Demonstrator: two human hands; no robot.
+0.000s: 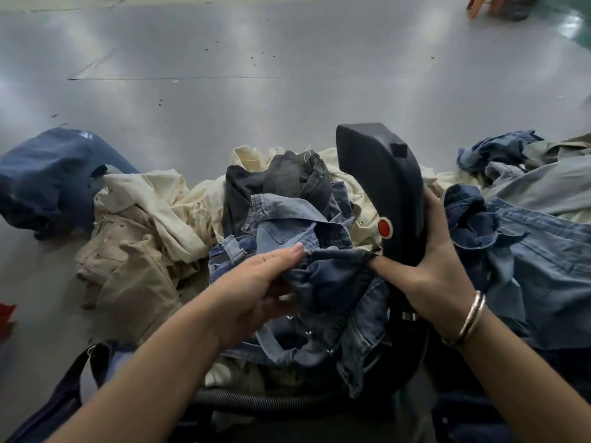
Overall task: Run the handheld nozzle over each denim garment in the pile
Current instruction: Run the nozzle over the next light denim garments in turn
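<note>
- Here the right hand (438, 266) is gripping the black nozzle (383, 187) upright, head lifted clear of the pile, its red button (384, 227) facing the camera.
- The left hand (256, 282), fingers straight and holding nothing, is pressing on the rumpled blue denim (319, 282) at the pile's middle.
- Spreading that garment flat before lowering the nozzle is probably making for a cleaner pass.
- Cream garments (153, 199) are crowding the left, more denim (537, 251) the right.
- The grey table (287, 75) beyond is offering open room; the hose (271, 399) is lying along the near edge.
</note>
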